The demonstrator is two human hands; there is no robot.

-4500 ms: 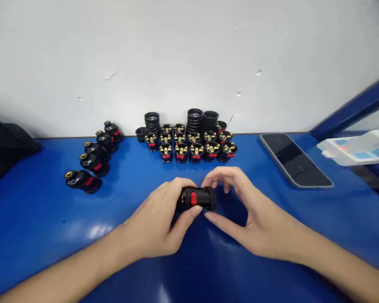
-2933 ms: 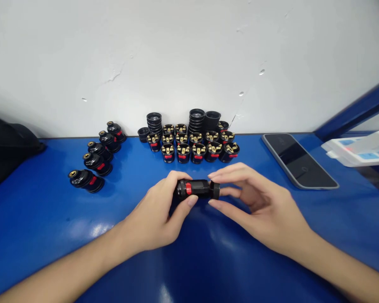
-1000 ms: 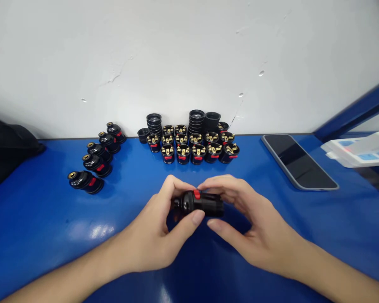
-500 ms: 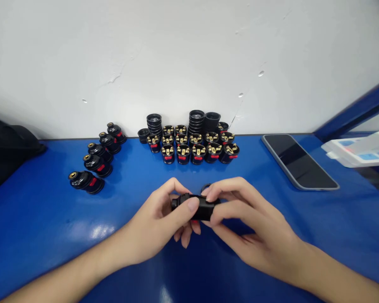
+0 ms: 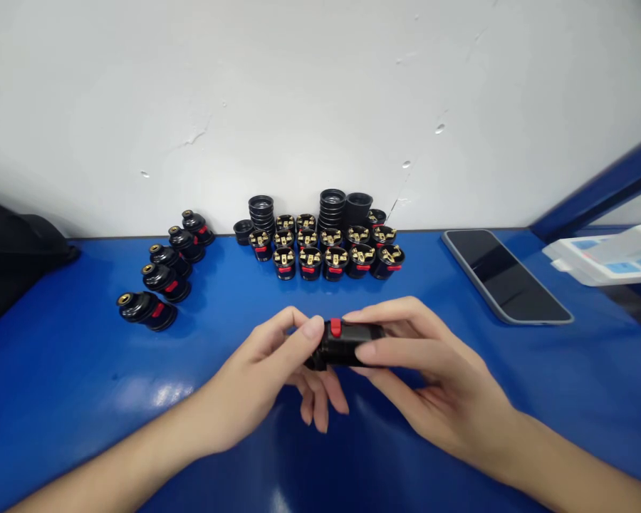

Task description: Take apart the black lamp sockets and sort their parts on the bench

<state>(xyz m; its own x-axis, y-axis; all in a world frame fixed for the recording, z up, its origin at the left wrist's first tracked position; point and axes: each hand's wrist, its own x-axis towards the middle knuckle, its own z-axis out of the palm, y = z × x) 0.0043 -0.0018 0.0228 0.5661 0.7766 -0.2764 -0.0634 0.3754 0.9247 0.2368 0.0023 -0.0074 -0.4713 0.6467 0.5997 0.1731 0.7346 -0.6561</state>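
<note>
A black lamp holder (image 5: 342,349) lies sideways between my hands above the blue table, its red switch facing up. My left hand (image 5: 270,381) pinches its left end with thumb and index finger, while the other fingers hang loosely below. Round the right end, the fingers of my right hand (image 5: 432,377) are closed on the body. Both ends of the lamp holder are partly hidden by fingers. Beyond my hands stand several open lamp holder bodies (image 5: 335,263) with brass contacts and red switches.
Several capped lamp holders (image 5: 165,281) lie in a slanting row at left. Stacked black rings (image 5: 331,206) stand against the wall. To the right are a phone (image 5: 507,274) and a white plastic case (image 5: 598,260) on the blue table (image 5: 75,370). A black item (image 5: 16,256) sits far left.
The lamp holder has turned about its length, bringing the red switch from underneath to the top. My left thumb has shifted left and up, and my left lower fingers have spread downward.
</note>
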